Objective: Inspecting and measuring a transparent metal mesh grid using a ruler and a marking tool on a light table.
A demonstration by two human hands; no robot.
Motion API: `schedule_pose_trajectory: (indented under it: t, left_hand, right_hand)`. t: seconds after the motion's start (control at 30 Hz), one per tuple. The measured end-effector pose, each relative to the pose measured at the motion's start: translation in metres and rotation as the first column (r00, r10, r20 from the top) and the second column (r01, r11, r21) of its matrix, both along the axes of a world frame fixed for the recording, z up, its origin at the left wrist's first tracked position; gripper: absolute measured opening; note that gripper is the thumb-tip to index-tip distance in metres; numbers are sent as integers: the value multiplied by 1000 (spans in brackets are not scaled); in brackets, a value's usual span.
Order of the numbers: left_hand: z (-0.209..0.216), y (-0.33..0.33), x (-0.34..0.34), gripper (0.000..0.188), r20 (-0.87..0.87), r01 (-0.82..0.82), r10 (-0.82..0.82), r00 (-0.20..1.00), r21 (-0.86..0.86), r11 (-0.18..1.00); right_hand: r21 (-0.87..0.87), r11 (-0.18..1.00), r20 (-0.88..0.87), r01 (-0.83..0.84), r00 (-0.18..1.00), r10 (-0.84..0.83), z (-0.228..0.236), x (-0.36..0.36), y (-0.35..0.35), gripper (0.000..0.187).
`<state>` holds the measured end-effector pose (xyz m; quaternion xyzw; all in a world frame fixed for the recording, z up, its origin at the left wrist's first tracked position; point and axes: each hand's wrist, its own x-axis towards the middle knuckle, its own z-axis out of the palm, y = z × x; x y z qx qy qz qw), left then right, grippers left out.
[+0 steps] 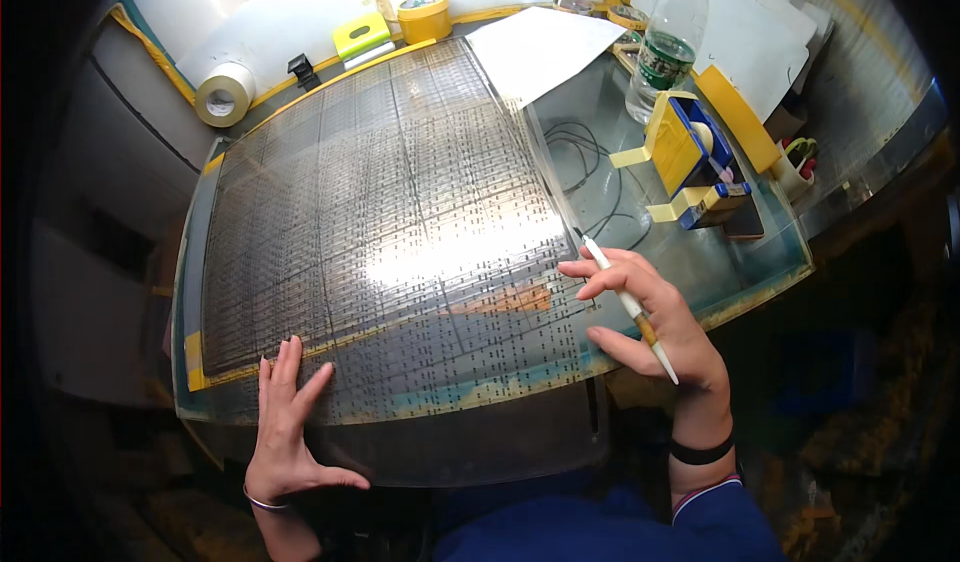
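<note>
A large transparent film (380,192) printed with rows of small dark marks lies across the glass tabletop (610,92), its near part hanging past the front edge. At the lower left, my left hand (287,432) is open, fingertips on the film near its yellow-taped strip and thumb stretched out to the side. Over the film's right edge, my right hand (655,312) holds a slim white pen-like tool (628,300) with a yellow-brown band, lying slantwise across the fingers. Its exact kind I cannot make out. Bright glare covers the middle of the film.
At the right stand a yellow-and-blue tape dispenser (690,147) and a clear plastic bottle (668,47). White paper (545,52) overlaps the film's far corner, with a dark cable (600,177) nearby. Along the back are a tape roll (224,94), a black clip (301,70) and a yellow tub (424,18).
</note>
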<state>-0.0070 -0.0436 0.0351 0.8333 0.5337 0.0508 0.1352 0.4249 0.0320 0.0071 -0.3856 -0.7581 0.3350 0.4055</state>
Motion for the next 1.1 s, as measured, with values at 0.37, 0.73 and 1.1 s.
schedule_pose_trajectory:
  t: [0.37,0.73,1.1]
  left_hand:
    - [7,-45,33,97,-65,90,-94,993,-72,993]
    - [-21,-31,-1,42,115,-231,205,972,305,924]
    - [-30,18,-20,42,406,-357,305,861,56,932]
  right_hand:
    - [-79,990,-168,113,978,-125,-5,-5,-7,27]
    - [-60,943,-294,327,897,-330,-23,-5,-4,17]
    - [88,919,-247,385,902,-355,-25,1,-11,20]
